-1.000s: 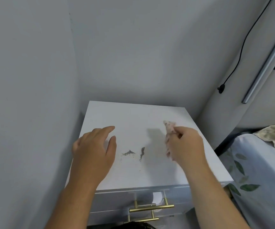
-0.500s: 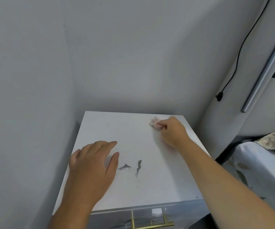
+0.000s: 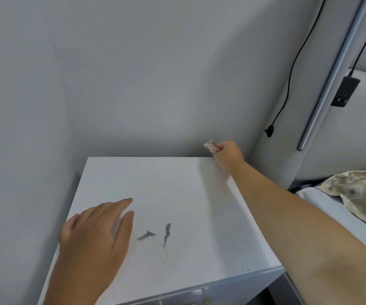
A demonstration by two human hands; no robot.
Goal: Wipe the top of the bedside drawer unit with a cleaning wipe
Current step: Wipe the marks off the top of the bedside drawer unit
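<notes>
Wipe [image 3: 210, 146] crumpled and pinched in right hand [image 3: 227, 153] at far right corner of white drawer unit top [image 3: 177, 194], left hand [image 3: 94, 236] spread flat on near left of top, two dark smears [image 3: 155, 235] just right of it.
</notes>
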